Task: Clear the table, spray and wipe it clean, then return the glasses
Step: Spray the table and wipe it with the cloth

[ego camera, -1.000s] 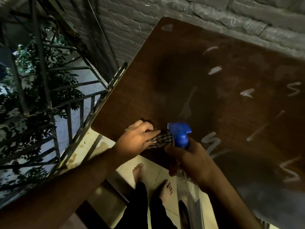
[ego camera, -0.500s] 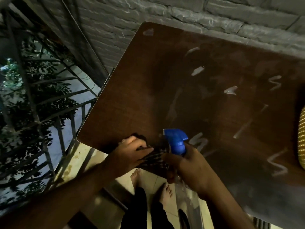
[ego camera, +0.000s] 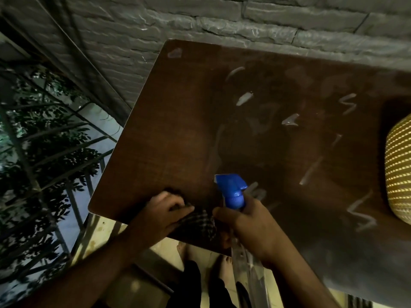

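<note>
The dark brown wooden table point(ego camera: 178, 138) carries pale streaks and smears across its middle and right side. My left hand point(ego camera: 162, 215) grips a checked cloth point(ego camera: 201, 222) at the table's near edge, close to the left corner. Just to its right, my right hand point(ego camera: 251, 225) holds a spray bottle point(ego camera: 232, 190) with a blue trigger head and a clear body that runs down below the table edge. The nozzle points over the tabletop. No glasses are in view.
A yellow woven round object point(ego camera: 398, 172) sits at the table's right edge. A grey brick wall point(ego camera: 222, 18) runs behind the table. A metal railing point(ego camera: 73, 165) with foliage beyond stands to the left. My bare feet point(ego camera: 224, 263) are on pale floor tiles below.
The view has swung rightward, so the yellow woven object came into sight. Both hands sit slightly lower at the table's near edge, still holding cloth and bottle.
</note>
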A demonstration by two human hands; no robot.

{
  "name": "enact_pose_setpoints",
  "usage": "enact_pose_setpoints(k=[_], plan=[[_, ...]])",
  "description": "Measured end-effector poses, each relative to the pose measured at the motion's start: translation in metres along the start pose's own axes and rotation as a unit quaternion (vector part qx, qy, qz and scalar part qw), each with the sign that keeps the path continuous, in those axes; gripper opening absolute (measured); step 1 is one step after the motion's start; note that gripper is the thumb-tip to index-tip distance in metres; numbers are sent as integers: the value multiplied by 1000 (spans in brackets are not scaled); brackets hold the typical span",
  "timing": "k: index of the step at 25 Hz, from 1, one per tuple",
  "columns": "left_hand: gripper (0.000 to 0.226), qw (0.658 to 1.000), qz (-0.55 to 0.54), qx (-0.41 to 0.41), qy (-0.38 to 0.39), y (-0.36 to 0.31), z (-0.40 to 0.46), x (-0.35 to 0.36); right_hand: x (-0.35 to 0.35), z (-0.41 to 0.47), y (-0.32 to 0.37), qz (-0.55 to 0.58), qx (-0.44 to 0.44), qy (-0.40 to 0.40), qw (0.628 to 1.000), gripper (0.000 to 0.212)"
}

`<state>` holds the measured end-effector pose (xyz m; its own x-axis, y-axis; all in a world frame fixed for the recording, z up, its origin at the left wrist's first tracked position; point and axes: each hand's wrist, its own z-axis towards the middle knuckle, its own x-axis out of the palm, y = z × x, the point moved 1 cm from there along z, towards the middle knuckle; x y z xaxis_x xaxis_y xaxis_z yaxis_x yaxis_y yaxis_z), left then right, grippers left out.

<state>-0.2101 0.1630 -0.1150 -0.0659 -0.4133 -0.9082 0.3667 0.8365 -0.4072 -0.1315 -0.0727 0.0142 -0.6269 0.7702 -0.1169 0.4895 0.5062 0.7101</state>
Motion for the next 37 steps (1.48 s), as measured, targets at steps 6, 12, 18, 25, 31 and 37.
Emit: enact_pose_setpoints(k=[6, 12, 18, 25, 31, 37], plan=[[32, 981, -5, -171, -90, 44, 138, -21, -1, 7, -2, 28, 9, -20, 999, 36], [29, 951, 25, -271, -144, 57, 168, -18, -16, 14, -7, 47, 14, -27, 998, 18], [30, 1000, -6, -16, -22, 21, 142, 6, -16, 35, 7, 97, 21, -29, 995, 17], [31, 988, 19, -129, -78, 80, 175, -23, -34, 65, 51, 138, 44, -50, 988, 18], [35, 1000, -4, -23, -12, 108, 184, -26, -37, 92, 77, 175, 60, -53, 981, 21], [28, 997, -5, 71, 15, 105, 238, -20, -37, 117, 93, 201, 72, -93, 972, 23]])
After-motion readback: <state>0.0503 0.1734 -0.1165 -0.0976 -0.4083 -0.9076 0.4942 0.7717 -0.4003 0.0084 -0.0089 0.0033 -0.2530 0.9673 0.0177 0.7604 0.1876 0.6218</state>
